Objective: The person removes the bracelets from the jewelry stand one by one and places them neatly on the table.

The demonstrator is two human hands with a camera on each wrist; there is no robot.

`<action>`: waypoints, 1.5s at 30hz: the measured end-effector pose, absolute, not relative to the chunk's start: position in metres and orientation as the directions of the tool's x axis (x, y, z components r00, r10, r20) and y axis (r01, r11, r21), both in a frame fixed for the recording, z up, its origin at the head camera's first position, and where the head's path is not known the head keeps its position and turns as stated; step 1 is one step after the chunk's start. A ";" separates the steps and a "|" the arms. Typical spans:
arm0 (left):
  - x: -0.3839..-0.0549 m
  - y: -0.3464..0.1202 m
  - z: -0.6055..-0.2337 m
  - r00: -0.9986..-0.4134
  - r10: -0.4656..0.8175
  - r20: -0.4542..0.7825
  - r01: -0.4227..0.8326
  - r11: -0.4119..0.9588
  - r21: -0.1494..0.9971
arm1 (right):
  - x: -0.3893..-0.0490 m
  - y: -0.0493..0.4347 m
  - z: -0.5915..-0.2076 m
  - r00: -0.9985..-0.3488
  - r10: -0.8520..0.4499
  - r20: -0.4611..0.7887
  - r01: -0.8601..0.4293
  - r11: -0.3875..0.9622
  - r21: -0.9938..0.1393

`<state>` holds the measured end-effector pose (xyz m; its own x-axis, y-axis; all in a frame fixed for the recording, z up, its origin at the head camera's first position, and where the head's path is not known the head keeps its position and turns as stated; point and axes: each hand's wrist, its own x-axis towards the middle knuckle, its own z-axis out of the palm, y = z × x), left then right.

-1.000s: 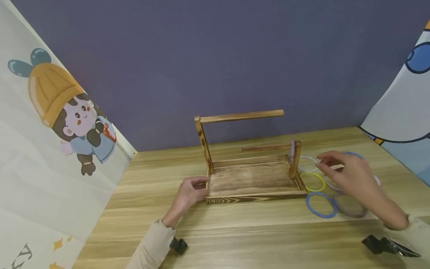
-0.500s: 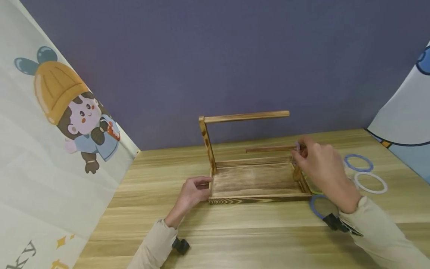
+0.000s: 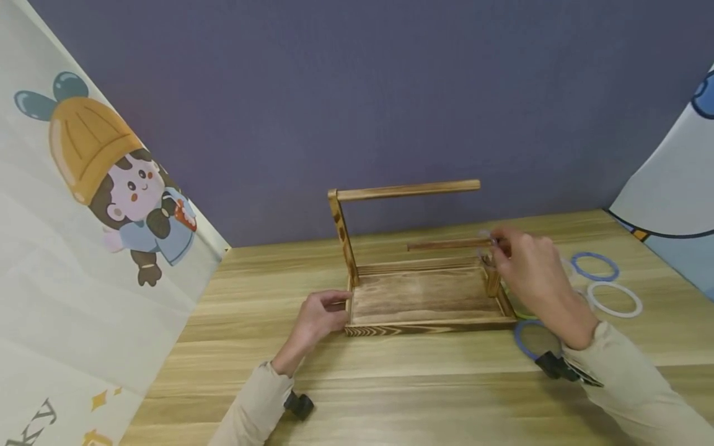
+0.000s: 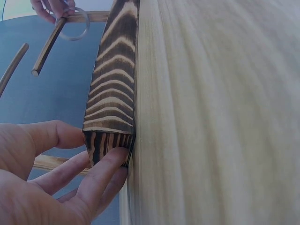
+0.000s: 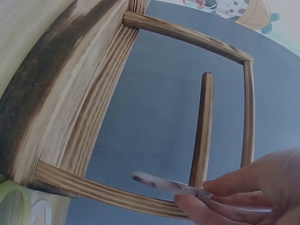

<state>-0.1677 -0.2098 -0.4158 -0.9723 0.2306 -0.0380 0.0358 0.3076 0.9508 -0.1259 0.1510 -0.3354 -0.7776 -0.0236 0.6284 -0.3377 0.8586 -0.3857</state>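
A wooden bracelet stand (image 3: 429, 328) has a shallow tray, a taller arm (image 3: 413, 190) at left and a lower arm (image 5: 202, 126) on a short right-hand post. At the tray's left end my left hand (image 3: 320, 316) holds the corner, thumb and fingertips on the striped wood in the left wrist view. My right hand (image 3: 530, 266) is at the post end of the lower arm. Its thumb and fingers pinch a translucent, purplish bangle (image 5: 161, 183), which circles that arm in the left wrist view. The hand covers part of the post in the head view.
Right of the stand lie a blue bangle (image 3: 599, 279) and a white bangle (image 3: 616, 315). Another blue bangle (image 3: 519, 337) and a yellow-green bangle (image 5: 10, 185) are partly hidden by the right arm and stand. A dark blue-grey panel (image 3: 357, 111) rises behind the table (image 3: 390, 384).
My right hand has moved left from above the loose bangles to the lower arm's post end and now pinches the purplish bangle hanging there. My left hand has stayed on the tray corner.
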 end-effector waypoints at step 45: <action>-0.169 -0.211 -0.419 -0.972 0.233 -0.042 0.039 0.330 0.943 | -0.128 0.114 -0.322 -0.704 -0.079 0.706 -0.450 0.818 -0.357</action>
